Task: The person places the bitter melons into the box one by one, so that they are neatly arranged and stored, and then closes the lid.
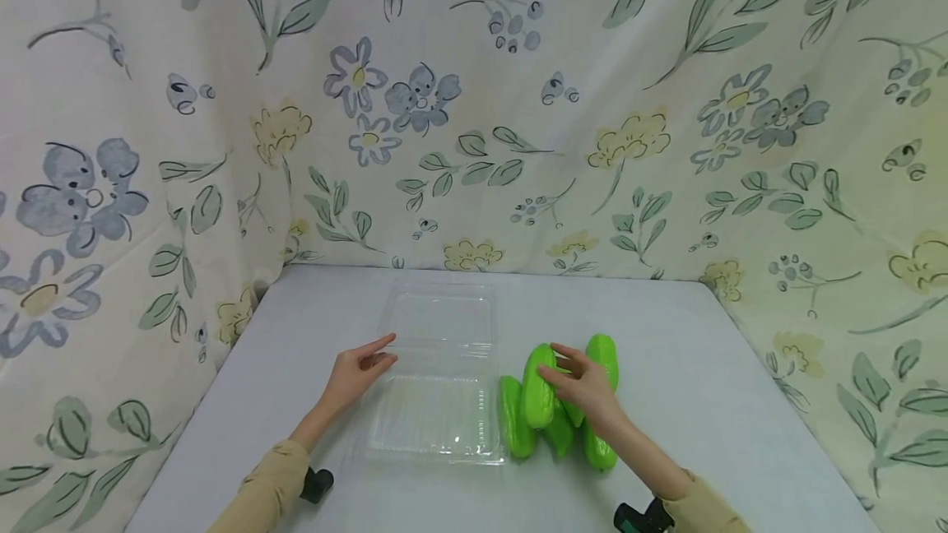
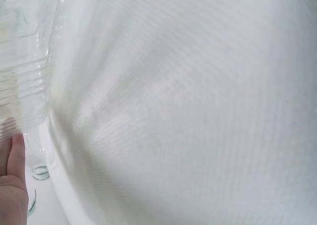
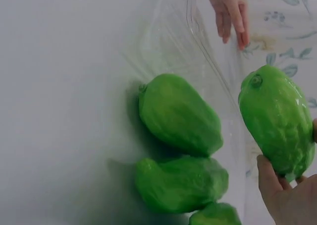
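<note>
A glossy green elongated vegetable (image 1: 539,387), lumpy and perhaps artificial, is pinched between the thumb and fingers of my right hand (image 1: 590,389). The right wrist view shows that green vegetable (image 3: 276,118) raised above the others. Several similar green vegetables (image 1: 516,418) lie in a cluster under and around this hand. To their left is a transparent plastic clamshell box (image 1: 433,422), its lid (image 1: 442,317) folded back. My left hand (image 1: 357,370) is at the box's left side near the hinge, fingers extended and thumb apart. Whether its fingertips touch the plastic is unclear.
Everything lies on a white table (image 1: 666,344). A floral curtain (image 1: 474,105) hangs behind it and at the sides. Dark wrist devices (image 1: 317,485) are strapped to both forearms, close above the tabletop.
</note>
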Motion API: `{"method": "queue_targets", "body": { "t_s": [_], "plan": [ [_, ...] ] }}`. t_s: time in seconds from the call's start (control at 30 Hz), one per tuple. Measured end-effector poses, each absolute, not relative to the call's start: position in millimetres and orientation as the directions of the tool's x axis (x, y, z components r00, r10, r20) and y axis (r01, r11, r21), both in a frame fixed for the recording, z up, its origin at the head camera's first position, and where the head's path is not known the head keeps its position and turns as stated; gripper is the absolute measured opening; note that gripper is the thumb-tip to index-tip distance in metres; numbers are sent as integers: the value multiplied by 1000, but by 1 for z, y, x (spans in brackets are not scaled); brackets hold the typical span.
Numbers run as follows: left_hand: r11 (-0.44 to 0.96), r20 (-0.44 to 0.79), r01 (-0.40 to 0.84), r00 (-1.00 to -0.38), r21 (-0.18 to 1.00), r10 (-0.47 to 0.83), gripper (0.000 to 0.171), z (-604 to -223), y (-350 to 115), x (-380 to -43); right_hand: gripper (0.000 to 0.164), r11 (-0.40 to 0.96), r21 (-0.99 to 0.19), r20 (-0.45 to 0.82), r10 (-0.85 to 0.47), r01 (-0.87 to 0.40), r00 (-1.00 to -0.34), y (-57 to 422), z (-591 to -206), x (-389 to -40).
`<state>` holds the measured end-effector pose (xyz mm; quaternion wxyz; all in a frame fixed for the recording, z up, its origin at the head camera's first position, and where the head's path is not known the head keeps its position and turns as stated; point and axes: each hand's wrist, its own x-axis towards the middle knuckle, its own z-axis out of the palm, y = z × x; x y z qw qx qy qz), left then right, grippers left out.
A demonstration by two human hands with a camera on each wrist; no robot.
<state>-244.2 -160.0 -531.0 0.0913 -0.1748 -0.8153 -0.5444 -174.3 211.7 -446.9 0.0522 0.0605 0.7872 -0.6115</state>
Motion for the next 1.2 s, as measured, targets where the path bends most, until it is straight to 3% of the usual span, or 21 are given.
{"method": "queue_targets", "body": {
  "t_s": [0.27, 0.8, 1.2],
  "plan": [
    [302, 295, 346, -934, 888, 201, 44, -534, -161, -240, 58, 223, -964, -149, 1, 146, -989, 193, -454, -171],
    [379, 313, 359, -933, 853, 179, 43, -529, -159, -241, 61, 168, -979, -130, -56, 119, -990, 161, -457, -173],
    [357, 314, 365, -930, 860, 193, 42, -528, -160, -242, 61, 164, -981, -121, -81, 106, -989, 152, -461, -176]
  ]
}}
